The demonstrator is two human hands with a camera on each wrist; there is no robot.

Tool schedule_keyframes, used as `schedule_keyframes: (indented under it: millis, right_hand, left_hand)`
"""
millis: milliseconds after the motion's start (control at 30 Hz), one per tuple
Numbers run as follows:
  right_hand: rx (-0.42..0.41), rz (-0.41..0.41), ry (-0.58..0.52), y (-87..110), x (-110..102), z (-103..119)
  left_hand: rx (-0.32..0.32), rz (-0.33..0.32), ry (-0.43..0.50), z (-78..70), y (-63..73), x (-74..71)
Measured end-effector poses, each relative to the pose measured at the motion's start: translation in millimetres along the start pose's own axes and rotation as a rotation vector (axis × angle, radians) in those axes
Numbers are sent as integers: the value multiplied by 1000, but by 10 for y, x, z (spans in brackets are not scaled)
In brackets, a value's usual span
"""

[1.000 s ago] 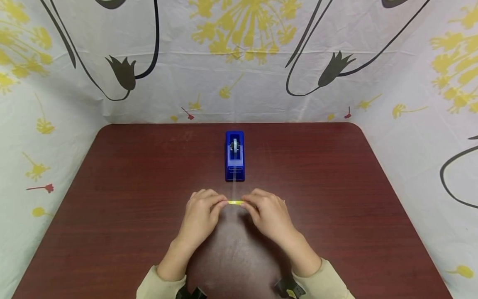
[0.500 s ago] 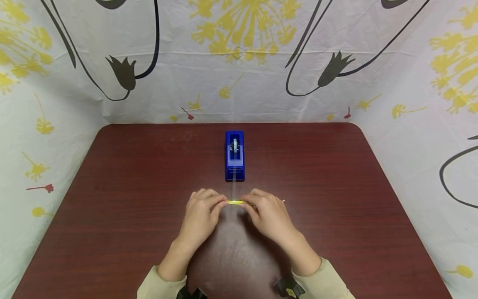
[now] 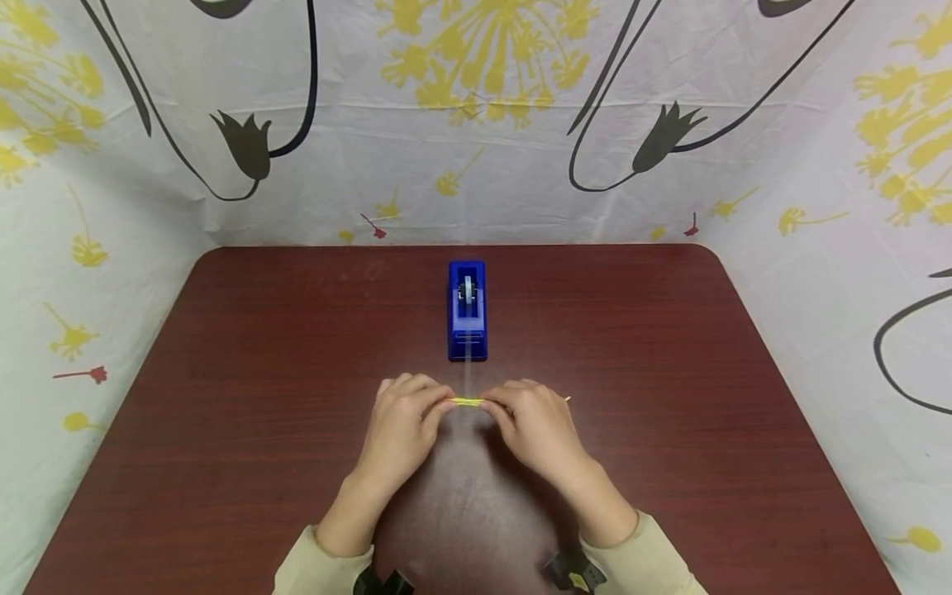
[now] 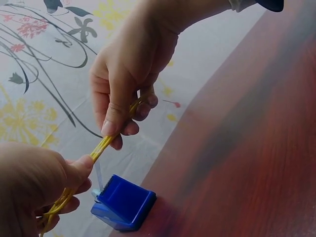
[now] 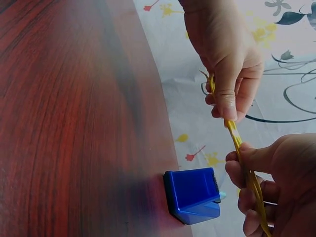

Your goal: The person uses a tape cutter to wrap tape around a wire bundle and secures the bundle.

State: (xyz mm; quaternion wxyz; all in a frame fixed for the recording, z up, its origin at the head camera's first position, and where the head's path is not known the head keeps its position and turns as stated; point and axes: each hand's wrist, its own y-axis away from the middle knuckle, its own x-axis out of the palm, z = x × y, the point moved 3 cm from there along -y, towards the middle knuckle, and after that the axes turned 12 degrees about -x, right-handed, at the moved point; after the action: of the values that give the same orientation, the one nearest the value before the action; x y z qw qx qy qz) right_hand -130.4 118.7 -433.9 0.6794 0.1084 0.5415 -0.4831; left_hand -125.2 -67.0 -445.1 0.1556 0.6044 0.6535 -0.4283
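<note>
My left hand [image 3: 402,417] and right hand [image 3: 531,421] pinch a bundle of thin yellow cord [image 3: 467,402] between thumbs and fingers, holding it level above the table. A short stretch shows between them, and in the left wrist view clear tape [image 4: 98,173] reaches it from below. This strip runs to a blue tape dispenser [image 3: 467,343] standing just beyond the hands. In the right wrist view, cord strands [image 5: 259,202] lie along the curled fingers of my right hand, and a loose end pokes out behind my left hand [image 5: 224,59]. Palms hide the rest of the bundle.
The dark red table [image 3: 297,330] extends around the hands and dispenser. A white patterned sheet [image 3: 506,165] hangs along its back and sides. Black wrist devices [image 3: 576,572] sit at the sleeve cuffs.
The right fingers have shifted slightly on the cord bundle, and its bright taped spot has turned. The cord's end shows a little more past the right hand. The dispenser has stayed put.
</note>
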Motion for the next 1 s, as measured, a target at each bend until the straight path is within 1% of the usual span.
schedule_keyframes:
  millis: [167, 333, 467, 700, 1000]
  right_hand:
    - [-14, -19, -1, -6, -13, 1]
    - [-36, -36, -3, -10, -18, 5]
    - [-33, -32, -12, -8, -8, 6]
    - [7, -34, -12, -9, 10, 7]
    - [26, -46, 13, -16, 12, 18]
  left_hand:
    - [8, 16, -52, -4, -21, -17]
    - [1, 60, -117, -14, -41, -20]
    - [-16, 79, -128, -23, -44, -19]
    - [-35, 54, -89, -27, -32, -14]
    - [-12, 4, -42, -28, -14, -24]
